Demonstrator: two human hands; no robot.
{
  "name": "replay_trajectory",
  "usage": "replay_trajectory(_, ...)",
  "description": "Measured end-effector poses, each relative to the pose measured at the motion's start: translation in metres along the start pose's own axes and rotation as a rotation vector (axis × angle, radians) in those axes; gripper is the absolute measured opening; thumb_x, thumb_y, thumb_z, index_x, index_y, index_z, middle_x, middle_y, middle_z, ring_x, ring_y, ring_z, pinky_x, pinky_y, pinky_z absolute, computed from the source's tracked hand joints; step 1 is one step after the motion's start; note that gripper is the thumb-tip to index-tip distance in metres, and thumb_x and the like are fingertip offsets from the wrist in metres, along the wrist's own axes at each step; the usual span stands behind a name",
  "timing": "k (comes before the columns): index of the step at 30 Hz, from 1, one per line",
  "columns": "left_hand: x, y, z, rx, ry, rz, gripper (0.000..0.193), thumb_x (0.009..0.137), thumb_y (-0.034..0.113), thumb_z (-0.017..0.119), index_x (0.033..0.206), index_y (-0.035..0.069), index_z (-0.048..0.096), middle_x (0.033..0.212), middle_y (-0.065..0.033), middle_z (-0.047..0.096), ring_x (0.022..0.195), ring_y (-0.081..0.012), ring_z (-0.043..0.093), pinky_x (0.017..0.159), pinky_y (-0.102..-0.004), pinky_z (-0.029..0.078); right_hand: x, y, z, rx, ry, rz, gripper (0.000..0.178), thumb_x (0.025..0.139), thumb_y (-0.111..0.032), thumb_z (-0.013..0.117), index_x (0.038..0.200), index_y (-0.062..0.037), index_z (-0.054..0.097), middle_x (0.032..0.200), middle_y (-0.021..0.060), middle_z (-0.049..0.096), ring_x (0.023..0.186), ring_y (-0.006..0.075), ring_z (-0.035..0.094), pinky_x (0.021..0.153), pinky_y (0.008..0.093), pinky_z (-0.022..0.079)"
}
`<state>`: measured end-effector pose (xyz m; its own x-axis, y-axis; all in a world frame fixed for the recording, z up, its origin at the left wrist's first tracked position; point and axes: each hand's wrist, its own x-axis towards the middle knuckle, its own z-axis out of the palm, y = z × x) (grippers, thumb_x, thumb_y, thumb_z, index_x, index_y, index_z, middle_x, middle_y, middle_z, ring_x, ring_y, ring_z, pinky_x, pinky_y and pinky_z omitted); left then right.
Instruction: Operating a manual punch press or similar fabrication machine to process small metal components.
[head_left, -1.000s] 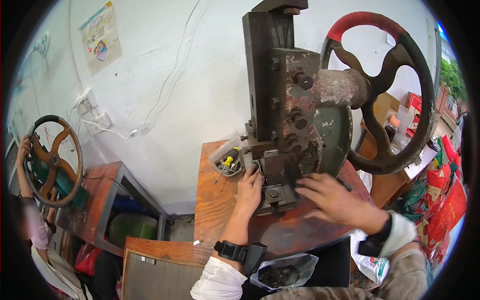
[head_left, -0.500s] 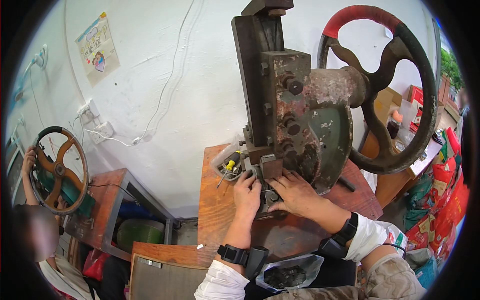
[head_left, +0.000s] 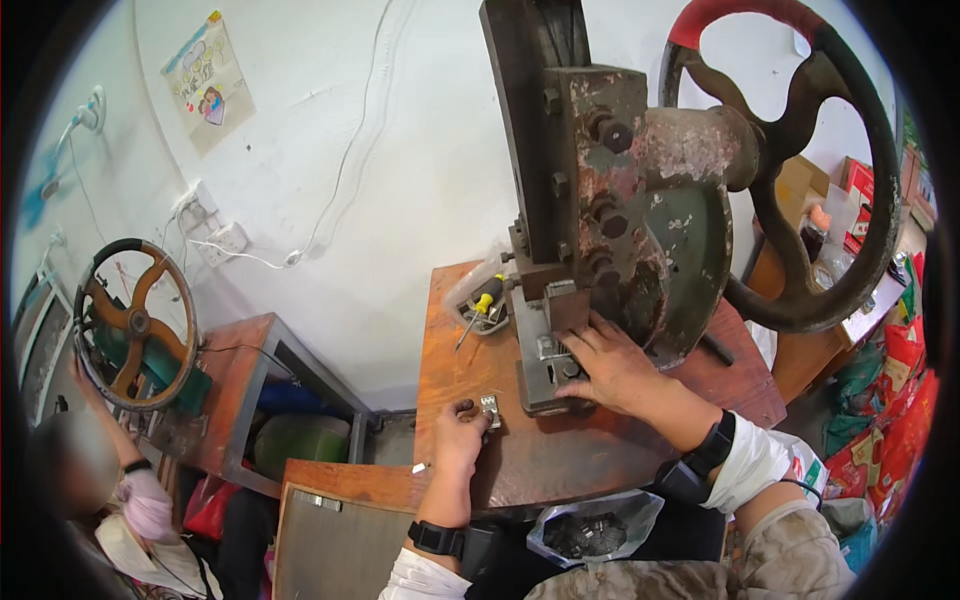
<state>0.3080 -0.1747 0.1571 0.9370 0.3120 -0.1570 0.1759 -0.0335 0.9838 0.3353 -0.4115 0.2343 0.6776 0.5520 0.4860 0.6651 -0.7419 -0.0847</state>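
An old hand-wheel press [head_left: 600,190], dark with worn paint, stands on the wooden table. In its base is a small silver metal block [head_left: 550,347] below the ram. My right hand [head_left: 612,368] rests at the base's right side, fingers stretched and thumb apart, with its fingertips beside the ram's lower end. Left of the base, low over the table, my left hand [head_left: 460,437] is closed at the edge of a small silver metal piece [head_left: 489,409] with holes in it. Part of that piece is hidden by the fingers.
Behind the base, a clear plastic box [head_left: 470,290] carries a yellow-handled screwdriver [head_left: 483,303]. A bag of small dark metal parts [head_left: 585,535] lies at my lap. To the left, a co-worker's hand touches another wheel press [head_left: 135,320]. Red packages [head_left: 895,370] are piled at right.
My left hand has moved from the press base down and left, and now has the small metal piece. My right hand stays at the base. The whole view has shifted slightly.
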Motion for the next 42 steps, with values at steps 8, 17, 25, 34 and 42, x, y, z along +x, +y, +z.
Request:
replay_trajectory(8,-0.016,-0.006,0.001,0.918,0.241,0.634,0.025,0.071,0.019,0.072,0.087,0.001,0.066,0.082,-0.0174,0.061,0.072,-0.0342,0.060,0.066,-0.0402,0.047,-0.001,0.002,0.004,0.013,0.015,0.000,0.069,0.076,-0.046,0.064,0.126,-0.0030,0.044,0.126,0.0189,0.044,0.123,0.0391,0.037,0.102,0.0450,0.033)
replay_trajectory(17,0.000,0.006,0.008,1.092,0.135,0.447,0.020,0.072,0.013,0.064,0.077,-0.006,0.067,0.072,-0.0201,0.064,0.067,-0.0351,0.062,0.061,-0.0413,0.049,-0.004,0.004,0.009,0.055,0.053,0.012,0.071,0.075,-0.047,0.065,0.128,-0.0051,0.042,0.124,0.0193,0.045,0.119,0.0451,0.038,0.102,0.0474,0.032)
replay_trajectory(25,0.026,0.072,0.029,0.218,0.083,0.329,0.022,0.072,0.009,0.058,0.088,-0.003,0.069,0.066,-0.0183,0.065,0.060,-0.0186,0.063,0.057,-0.0332,0.047,-0.002,0.000,0.004,0.116,-0.018,0.063,0.071,0.076,-0.044,0.066,0.129,-0.0035,0.041,0.130,0.0182,0.041,0.126,0.0404,0.032,0.102,0.0478,0.031)
replay_trajectory(34,0.032,0.098,0.084,0.336,-0.093,0.485,0.020,0.079,0.013,0.057,0.089,0.001,0.068,0.072,-0.0213,0.064,0.068,-0.0372,0.062,0.067,-0.0428,0.049,-0.006,0.002,0.008,0.183,0.018,0.093,0.079,0.075,-0.047,0.066,0.132,-0.0020,0.034,0.132,0.0231,0.038,0.125,0.0457,0.032,0.104,0.0475,0.030)
replay_trajectory(42,0.029,0.064,0.086,0.769,-0.013,0.881,0.033,0.074,0.008,0.061,0.107,0.006,0.061,0.112,-0.0098,0.059,0.106,-0.0333,0.049,0.091,-0.0457,0.036,-0.029,0.012,-0.004,0.429,0.074,0.166,0.081,0.073,-0.039,0.070,0.133,-0.0004,0.033,0.138,0.0212,0.033,0.128,0.0374,0.032,0.104,0.0425,0.032)
